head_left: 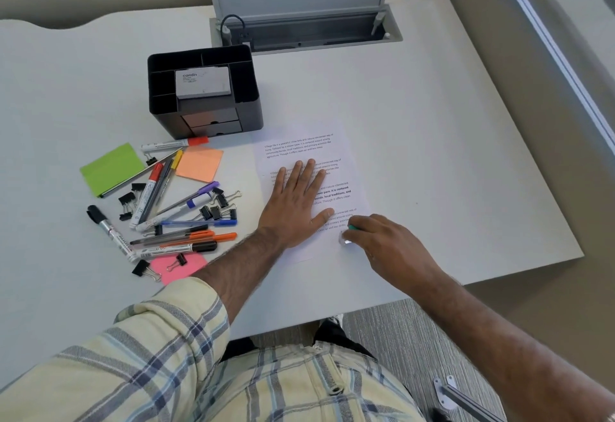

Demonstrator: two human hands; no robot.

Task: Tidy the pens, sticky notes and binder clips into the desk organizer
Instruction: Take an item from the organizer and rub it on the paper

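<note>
1. Far left of the counter (pixel 432 115): a green sticky-note pad (pixel 111 168) lies flat. A black-capped marker (pixel 105 223) lies in front of it, just apart from the main pile.

2. Main pile, left of centre: pens (pixel 199 223) and further markers lie loose and crossed over one another. Black binder clips (pixel 126 198) are scattered among and beside them. An orange sticky-note pad (pixel 199 164) lies at the back right of the pile. A pink sticky-note pad (pixel 191 265) lies at the front, with one clip on it and one touching its left corner. All these items are on the counter, outside the desk organizer.

3. The desk organizer (pixel 203 112) stands upright behind the pile, both front drawers closed. A grey box (pixel 202 84) sits in its middle top compartment.

4. Behind the organizer and to its right, a cable tray (pixel 309 30) is set into the counter with its lid raised.

5. Centre: a printed sheet (pixel 299 148) lies flat on the counter, right of the pile.

6. The left hand (pixel 296 205) is released. It lies palm down on the sheet, fingers straight and spread. Its checked sleeve (pixel 159 331) is rolled back from the forearm.

7. The right hand (pixel 382 242) rests at the sheet's lower right corner, fingers curled round a small teal-and-clear object (pixel 346 239), which is mostly hidden.
</note>
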